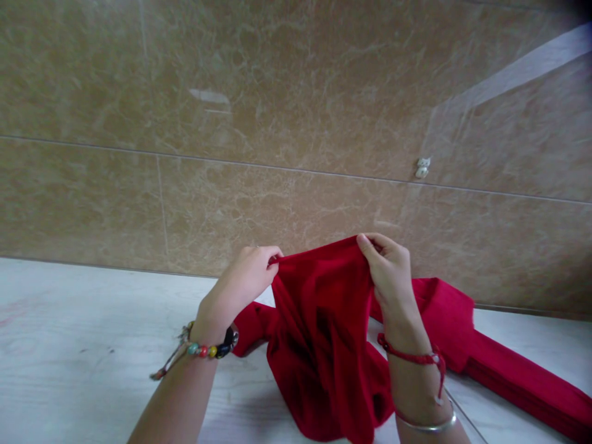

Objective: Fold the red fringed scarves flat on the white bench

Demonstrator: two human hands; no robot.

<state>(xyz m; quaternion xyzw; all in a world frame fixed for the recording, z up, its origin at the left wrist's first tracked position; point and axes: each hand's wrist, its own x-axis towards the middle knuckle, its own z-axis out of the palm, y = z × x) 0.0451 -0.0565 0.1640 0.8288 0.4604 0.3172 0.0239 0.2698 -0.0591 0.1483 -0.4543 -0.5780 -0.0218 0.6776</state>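
The left hand (pixel 247 274) is closed in a pinch on one end of the upper edge of a red cloth (pixel 324 290), fingertips curled in at the corner; the right hand (pixel 393 268) grips the other end, thumb pressed on the near face and fingers bent behind. Between them the edge is drawn nearly straight, while the rest drops in loose folds above and onto the white tabletop (pixel 69 327), near the tiled wall (pixel 277 123). The cloth looks light, soft and limp, with no stiffness of its own, so it would likely sag or bunch wherever it is not supported; it does not look fragile or especially slippery. The edge seems the best place to hold it, pinched at two spread points. Beside the right forearm lies a flatter red fabric piece (pixel 444 314) with a long folded strip (pixel 527 382); whether it joins the held cloth cannot be told.
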